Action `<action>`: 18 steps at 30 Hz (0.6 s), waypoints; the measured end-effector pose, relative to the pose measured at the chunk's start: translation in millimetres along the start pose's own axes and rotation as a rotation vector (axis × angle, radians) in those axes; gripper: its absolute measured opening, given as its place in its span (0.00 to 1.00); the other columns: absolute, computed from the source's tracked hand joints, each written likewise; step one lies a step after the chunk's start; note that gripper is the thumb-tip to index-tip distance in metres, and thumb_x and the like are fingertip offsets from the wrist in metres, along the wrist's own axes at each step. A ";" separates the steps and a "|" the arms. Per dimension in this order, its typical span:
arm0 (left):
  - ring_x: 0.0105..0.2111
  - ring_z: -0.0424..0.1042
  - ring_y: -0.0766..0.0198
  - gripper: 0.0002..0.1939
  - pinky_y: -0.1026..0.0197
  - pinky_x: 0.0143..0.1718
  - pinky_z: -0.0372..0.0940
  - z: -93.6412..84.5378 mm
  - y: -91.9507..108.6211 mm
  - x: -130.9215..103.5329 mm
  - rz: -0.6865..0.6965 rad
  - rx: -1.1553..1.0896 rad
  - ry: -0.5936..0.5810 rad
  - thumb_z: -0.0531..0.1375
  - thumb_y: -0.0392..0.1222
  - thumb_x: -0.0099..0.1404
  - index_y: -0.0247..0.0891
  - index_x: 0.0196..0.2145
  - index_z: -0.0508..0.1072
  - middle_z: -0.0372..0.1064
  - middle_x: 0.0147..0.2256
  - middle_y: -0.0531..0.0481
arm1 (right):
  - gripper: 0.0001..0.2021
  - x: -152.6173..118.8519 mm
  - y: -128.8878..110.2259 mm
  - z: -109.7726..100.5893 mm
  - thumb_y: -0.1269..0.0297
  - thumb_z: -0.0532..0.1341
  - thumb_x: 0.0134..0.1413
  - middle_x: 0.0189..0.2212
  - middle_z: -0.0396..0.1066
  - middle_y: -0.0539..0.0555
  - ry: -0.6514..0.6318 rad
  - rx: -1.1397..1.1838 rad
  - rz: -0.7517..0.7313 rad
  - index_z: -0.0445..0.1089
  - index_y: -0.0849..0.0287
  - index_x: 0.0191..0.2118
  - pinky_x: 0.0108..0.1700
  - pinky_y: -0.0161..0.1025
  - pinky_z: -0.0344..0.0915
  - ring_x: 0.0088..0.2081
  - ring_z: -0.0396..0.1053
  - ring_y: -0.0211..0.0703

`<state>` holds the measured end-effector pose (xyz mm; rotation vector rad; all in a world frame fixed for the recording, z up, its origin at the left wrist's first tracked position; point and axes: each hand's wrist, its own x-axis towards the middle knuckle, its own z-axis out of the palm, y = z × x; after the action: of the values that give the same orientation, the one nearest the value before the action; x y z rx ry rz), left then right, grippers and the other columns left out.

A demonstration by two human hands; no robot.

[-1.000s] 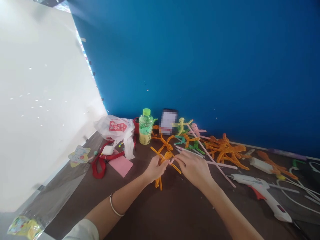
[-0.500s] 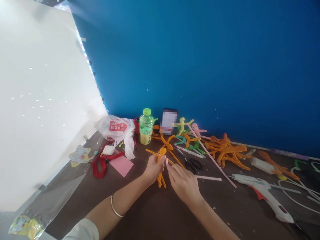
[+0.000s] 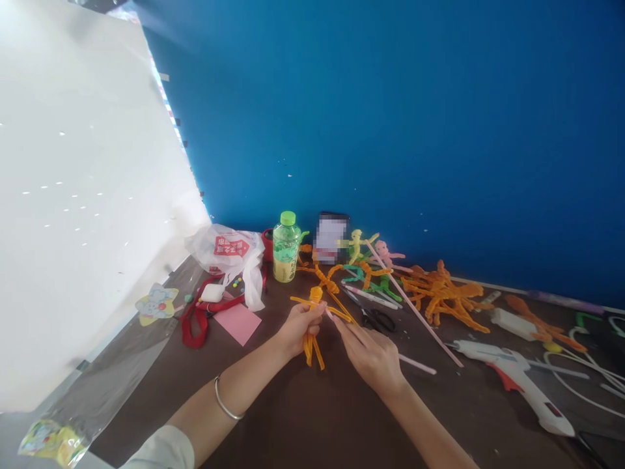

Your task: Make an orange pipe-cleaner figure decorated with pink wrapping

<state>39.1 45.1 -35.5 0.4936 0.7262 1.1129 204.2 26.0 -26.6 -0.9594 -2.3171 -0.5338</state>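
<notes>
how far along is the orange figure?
Looks done: the coiled head of the orange figure. In hand: left hand grips the figure, right hand holds a pink stem beside it. Probably left: the stem, its far end trailing straight and unwound.

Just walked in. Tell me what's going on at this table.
The left hand pinches an orange figure just below its head. The right hand holds a pink strip up against it. Scissors and a glue gun lie to the right; a bottle stands behind.

Craft workspace, brown table (image 3: 312, 417) against blue wall (image 3: 381, 130), glue gun (image 3: 517, 378), scissors (image 3: 378, 319), fuzzy orange figures (image 3: 442, 296)
</notes>
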 end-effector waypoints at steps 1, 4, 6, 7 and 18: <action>0.16 0.37 0.79 0.17 0.71 0.14 0.35 -0.9 -0.1 0.8 -0.023 -0.013 -0.017 0.67 0.45 0.45 0.30 0.27 0.67 0.41 0.17 0.62 | 0.15 -0.8 0.5 1.0 0.76 0.53 0.53 0.28 0.73 0.52 0.012 0.045 0.015 0.69 0.59 0.45 0.30 0.33 0.58 0.24 0.66 0.33; 0.16 0.38 0.79 0.17 0.72 0.13 0.34 -2.5 0.1 2.5 -0.069 -0.021 -0.067 0.67 0.46 0.45 0.30 0.27 0.67 0.43 0.18 0.61 | 0.13 -2.0 3.7 5.1 0.75 0.53 0.54 0.30 0.73 0.52 0.045 0.225 0.105 0.71 0.57 0.41 0.33 0.32 0.61 0.30 0.69 0.35; 0.16 0.39 0.79 0.17 0.72 0.14 0.35 -2.4 0.9 2.3 -0.079 0.011 -0.088 0.66 0.47 0.45 0.31 0.25 0.66 0.43 0.17 0.61 | 0.12 -1.3 8.1 6.4 0.74 0.52 0.55 0.31 0.73 0.52 0.030 0.338 0.167 0.71 0.56 0.39 0.34 0.33 0.63 0.32 0.69 0.36; 0.16 0.39 0.79 0.17 0.71 0.14 0.35 -2.0 1.4 1.9 -0.081 0.034 -0.098 0.66 0.47 0.46 0.31 0.24 0.66 0.43 0.17 0.61 | 0.12 -0.5 11.0 6.3 0.74 0.52 0.55 0.32 0.73 0.52 0.013 0.381 0.189 0.71 0.55 0.39 0.35 0.33 0.63 0.33 0.69 0.37; 0.15 0.43 0.78 0.22 0.68 0.15 0.39 6.4 -1.0 -5.6 -0.041 0.386 -0.118 0.63 0.56 0.45 0.31 0.26 0.68 0.44 0.16 0.61 | 0.09 23.5 32.4 -14.7 0.71 0.53 0.55 0.29 0.72 0.52 -0.063 0.204 0.087 0.70 0.58 0.33 0.35 0.34 0.60 0.32 0.68 0.38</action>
<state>43.0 39.5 -30.3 0.8603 0.8473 0.8979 219.6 51.2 4.0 -0.9854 -2.3192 -0.2295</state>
